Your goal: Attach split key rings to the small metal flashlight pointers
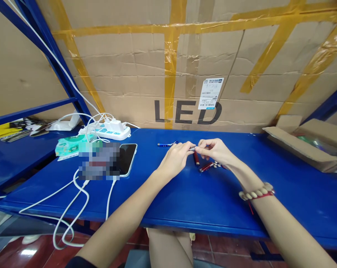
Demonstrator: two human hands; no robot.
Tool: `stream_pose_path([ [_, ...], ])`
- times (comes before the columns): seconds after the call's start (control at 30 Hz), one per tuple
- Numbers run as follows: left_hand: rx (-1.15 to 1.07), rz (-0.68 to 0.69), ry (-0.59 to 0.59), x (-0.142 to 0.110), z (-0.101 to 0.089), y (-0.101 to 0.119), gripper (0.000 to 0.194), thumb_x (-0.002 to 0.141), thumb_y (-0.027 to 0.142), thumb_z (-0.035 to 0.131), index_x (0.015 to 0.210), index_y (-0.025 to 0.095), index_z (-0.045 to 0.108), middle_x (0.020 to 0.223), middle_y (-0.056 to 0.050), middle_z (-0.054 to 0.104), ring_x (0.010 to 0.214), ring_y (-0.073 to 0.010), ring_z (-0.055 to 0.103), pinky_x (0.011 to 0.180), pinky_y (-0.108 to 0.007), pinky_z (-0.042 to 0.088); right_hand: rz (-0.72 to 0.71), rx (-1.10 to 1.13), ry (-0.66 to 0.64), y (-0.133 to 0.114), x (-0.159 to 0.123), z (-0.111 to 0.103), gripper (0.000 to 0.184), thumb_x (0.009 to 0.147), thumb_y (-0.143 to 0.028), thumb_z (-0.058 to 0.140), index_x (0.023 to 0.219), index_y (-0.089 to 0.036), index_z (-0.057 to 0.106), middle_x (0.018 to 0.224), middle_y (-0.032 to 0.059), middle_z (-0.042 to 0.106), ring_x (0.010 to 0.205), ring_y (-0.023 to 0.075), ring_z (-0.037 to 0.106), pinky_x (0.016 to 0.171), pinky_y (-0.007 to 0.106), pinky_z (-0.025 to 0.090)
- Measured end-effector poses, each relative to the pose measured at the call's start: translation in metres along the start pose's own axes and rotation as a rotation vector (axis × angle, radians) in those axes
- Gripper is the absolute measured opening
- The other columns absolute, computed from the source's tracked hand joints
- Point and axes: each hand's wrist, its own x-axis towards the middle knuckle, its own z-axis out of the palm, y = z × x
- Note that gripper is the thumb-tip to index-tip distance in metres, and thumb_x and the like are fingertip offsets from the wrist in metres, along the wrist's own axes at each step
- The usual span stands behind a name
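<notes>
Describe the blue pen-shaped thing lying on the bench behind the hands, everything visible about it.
The blue pen-shaped thing is a slim, short cylinder with a glossy dark-blue body that looks metallic, and a silvery clip or tip at its right end. It lies flat on the blue bench top, roughly parallel to the cardboard wall behind, just beyond the left hand. Nothing seems to touch it but the bench; the hand is close yet apart. Finer details such as buttons or markings are too small to tell.

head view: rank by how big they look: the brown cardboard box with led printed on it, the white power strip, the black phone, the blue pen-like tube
1. Brown cardboard LED box, by far.
2. White power strip and black phone: look about alike, and the phone is nearer, so unranked.
3. Blue pen-like tube, smallest.
</notes>
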Motion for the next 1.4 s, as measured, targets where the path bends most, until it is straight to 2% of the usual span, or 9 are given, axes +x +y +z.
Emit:
stream_pose_path([
  [0.17,0.034,0.005,0.034,-0.002,0.001,-0.003,0.034,0.09,0.019,0.037,0.124,0.02,0.042,0.113,-0.002,0.056,0.099,-0.0155,0.052,0.094,-0.035,0.036,0.167,0.055,-0.008,0.0,0.001,0.004,0.046,0.055,-0.052,0.07,0.059,-0.01,0.054,0.051,0.0009,0.048,0.047,0.0074,0.043,0.045,0.019,0.033],
  [0.33,0.038,0.045,0.022,-0.001,0.007,-0.008,0.026,0.091,0.018,0.033,0.107,0.017,0.054,0.102,-0.001,0.06,0.095,-0.0139,0.054,0.092,-0.03,0.038,0.204,0.063,-0.013,-0.002,0.001,0.007,0.046,0.052,-0.051,0.072,0.058,-0.01,0.052,0.052,0.0008,0.048,0.048,0.0083,0.045,0.046,0.019,0.033],
  [0.43,0.067,0.019,0.032,0.0,0.007,-0.01,0.025,0.091,0.019,0.034,0.105,0.015,0.054,0.103,-0.003,0.06,0.097,-0.0147,0.054,0.09,-0.029,0.039,0.105,-0.105,0.054,-0.001,0.002,0.007,0.045,0.056,-0.053,0.069,0.06,-0.011,0.054,0.052,0.0018,0.05,0.048,0.0096,0.044,0.047,0.021,0.032],
  [0.57,0.111,-0.054,0.016,0.002,0.005,-0.012,0.027,0.091,0.02,0.032,0.107,0.017,0.054,0.101,-0.003,0.06,0.094,-0.0158,0.055,0.084,-0.029,0.041,-0.234,-0.47,0.278,0.005,0.003,0.004,0.036,0.062,-0.048,0.069,0.07,-0.014,0.062,0.07,0.0038,0.057,0.057,0.0107,0.049,0.053,0.024,0.036],
  [0.63,0.088,-0.067,0.008,0.002,0.004,-0.012,0.027,0.091,0.02,0.031,0.106,0.017,0.053,0.102,-0.003,0.059,0.094,-0.0158,0.055,0.082,-0.028,0.041,-0.362,-0.506,0.257,0.008,0.004,0.003,0.033,0.067,-0.046,0.066,0.08,-0.016,0.065,0.079,0.0041,0.058,0.058,0.01,0.05,0.054,0.023,0.038],
  [0.73,-0.007,-0.088,-0.023,0.002,0.003,-0.014,0.026,0.092,0.021,0.031,0.104,0.017,0.052,0.103,-0.004,0.057,0.093,-0.0154,0.053,0.08,-0.026,0.04,-0.457,-0.551,0.205,0.01,0.004,0.001,0.027,0.074,-0.043,0.061,0.084,-0.019,0.066,0.084,0.0035,0.057,0.057,0.0078,0.049,0.053,0.022,0.037],
  [0.97,-0.383,-0.156,-0.165,0.003,0.007,-0.016,0.025,0.092,0.027,0.028,0.08,0.014,0.045,0.068,0.0,0.049,0.064,-0.0089,0.046,0.065,-0.02,0.035,-0.492,-0.616,0.157,0.009,0.004,-0.003,0.019,0.078,-0.041,0.059,0.083,-0.024,0.067,0.086,-0.0007,0.056,0.058,0.0054,0.048,0.056,0.021,0.037],
  [1.17,-0.493,-0.183,-0.186,0.005,0.01,-0.015,0.024,0.091,0.028,0.03,0.094,0.013,0.048,0.074,-0.001,0.054,0.072,-0.0102,0.049,0.074,-0.021,0.036,-0.462,-0.613,0.169,0.01,0.005,-0.006,0.014,0.076,-0.037,0.062,0.077,-0.023,0.065,0.086,-0.0033,0.055,0.063,0.0054,0.05,0.059,0.02,0.036],
  [1.4,-0.625,-0.226,-0.234,0.003,0.02,-0.014,0.033,0.091,0.036,0.029,0.105,0.012,0.046,0.084,-0.005,0.059,0.06,-0.0092,0.041,0.063,-0.022,0.036,-0.428,-0.721,0.09,0.007,0.003,-0.007,0.014,0.083,-0.033,0.054,0.083,-0.02,0.059,0.095,-0.0045,0.054,0.063,0.0036,0.051,0.06,0.02,0.033],
])
